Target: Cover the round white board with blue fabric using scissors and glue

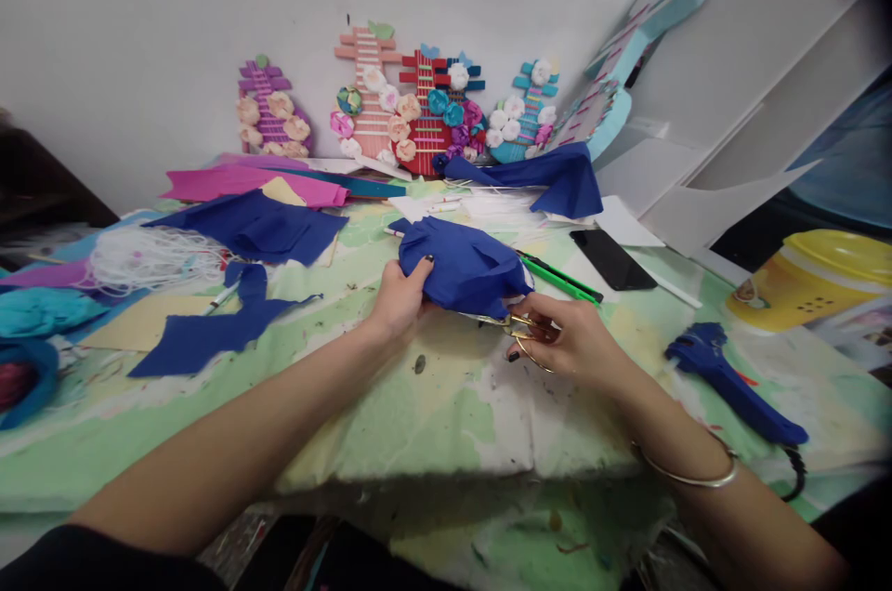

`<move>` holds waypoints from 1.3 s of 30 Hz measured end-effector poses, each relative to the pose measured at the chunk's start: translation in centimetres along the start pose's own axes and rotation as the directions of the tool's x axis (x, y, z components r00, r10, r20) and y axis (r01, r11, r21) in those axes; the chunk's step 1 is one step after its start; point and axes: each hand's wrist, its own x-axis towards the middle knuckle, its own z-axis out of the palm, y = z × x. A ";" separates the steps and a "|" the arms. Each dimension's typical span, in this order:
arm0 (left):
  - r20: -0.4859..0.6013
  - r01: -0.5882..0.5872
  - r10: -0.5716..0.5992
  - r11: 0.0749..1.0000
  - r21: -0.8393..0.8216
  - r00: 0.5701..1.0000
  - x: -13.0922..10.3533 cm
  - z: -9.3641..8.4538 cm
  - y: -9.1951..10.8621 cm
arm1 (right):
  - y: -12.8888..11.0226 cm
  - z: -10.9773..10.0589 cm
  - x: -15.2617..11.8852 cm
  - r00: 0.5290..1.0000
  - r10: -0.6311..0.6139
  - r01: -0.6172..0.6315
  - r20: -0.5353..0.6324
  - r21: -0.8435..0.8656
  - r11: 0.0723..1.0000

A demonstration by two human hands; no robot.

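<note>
A blue fabric-like piece (456, 264) is held above the table by my left hand (405, 294), thumb on top and the other fingers mostly hidden. My right hand (561, 335) grips gold-handled scissors (519, 325) at the lower right edge of the blue piece; their blades are largely hidden beneath it. White material shows at that piece's right edge. Just behind the right hand lies a green cutter (561, 279). Blue scraps (209, 335) rest to the left on the table.
A blue glue gun (739, 387) lies at right, near a yellow bucket (815, 280) and a black phone (611, 259). Decorated instrument shapes (425, 122) lean on the wall. White string (150, 256) is at left. The cloth-covered table (432, 424) has a front edge.
</note>
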 end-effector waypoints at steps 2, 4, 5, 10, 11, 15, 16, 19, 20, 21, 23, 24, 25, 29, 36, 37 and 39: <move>0.005 0.007 -0.007 1.000 0.005 1.000 -0.1 0.0 0.0 | 0.0 0.0 0.0 1.000 0.002 -0.002 0.000 -0.002 1.000; 0.007 0.010 -0.010 1.000 0.007 1.000 -0.1 0.1 0.0 | 0.0 0.0 0.1 1.000 0.002 -0.002 0.000 -0.002 1.000; 0.006 0.011 -0.011 1.000 0.006 1.000 -0.1 0.1 0.0 | 0.0 0.0 0.1 1.000 0.001 -0.001 -0.001 -0.003 1.000; -0.009 0.012 -0.012 1.000 0.016 1.000 -0.2 0.1 0.1 | 0.0 0.0 0.1 1.000 -0.003 0.002 -0.023 -0.021 1.000; -0.008 0.013 -0.013 1.000 0.019 1.000 -0.2 0.1 0.1 | 0.0 0.0 0.1 1.000 0.000 0.000 -0.022 -0.017 1.000; -0.002 0.014 -0.014 1.000 0.003 1.000 -0.2 0.1 0.1 | 0.2 0.1 0.1 1.000 -0.008 0.008 -0.028 0.000 1.000; -0.001 0.012 -0.012 1.000 -0.004 1.000 -0.2 0.1 0.1 | 0.3 0.1 0.1 0.999 -0.012 0.012 -0.033 -0.003 1.000; 0.005 0.007 -0.007 1.000 -0.009 1.000 -0.1 0.1 0.0 | 0.3 0.1 0.2 0.998 -0.028 0.026 -0.047 -0.032 0.999; 0.006 0.006 -0.006 1.000 -0.005 1.000 -0.1 0.1 0.0 | 0.3 0.1 0.2 0.998 -0.033 0.031 -0.048 -0.041 0.999; 0.006 0.003 -0.003 1.000 0.001 1.000 0.0 0.0 0.0 | 0.3 0.1 0.2 0.998 -0.036 0.033 -0.048 -0.046 0.998; -0.004 -0.009 0.009 1.000 0.000 1.000 0.1 0.0 0.1 | 0.2 -0.1 0.2 0.999 -0.030 0.028 -0.043 -0.047 0.999; -0.012 -0.015 0.015 1.000 -0.007 1.000 0.2 0.0 0.2 | 0.2 -0.2 0.1 0.999 -0.022 0.020 -0.040 -0.044 0.999; -0.021 -0.022 0.022 1.000 -0.013 1.000 0.4 0.0 0.4 | 0.2 -0.4 0.1 0.999 -0.011 0.009 -0.041 -0.044 0.999; -0.085 -0.059 0.057 0.998 -0.022 0.995 1.5 -0.6 1.6 | 0.3 -0.9 -0.1 0.999 0.048 -0.049 -0.021 -0.087 0.995; -0.140 -0.129 0.118 0.989 -0.074 0.983 2.8 -1.6 3.3 | 0.6 -0.4 0.4 0.988 -0.139 0.149 0.069 -0.151 0.977; -0.139 -0.126 0.115 0.990 -0.070 0.984 2.8 -1.6 3.3 | 0.4 -0.3 0.6 0.987 -0.158 0.157 0.007 -0.139 0.978; -0.124 -0.109 0.103 0.993 -0.046 0.987 2.5 -1.3 2.8 | -0.2 0.1 0.9 0.979 -0.127 0.117 -0.162 -0.069 0.991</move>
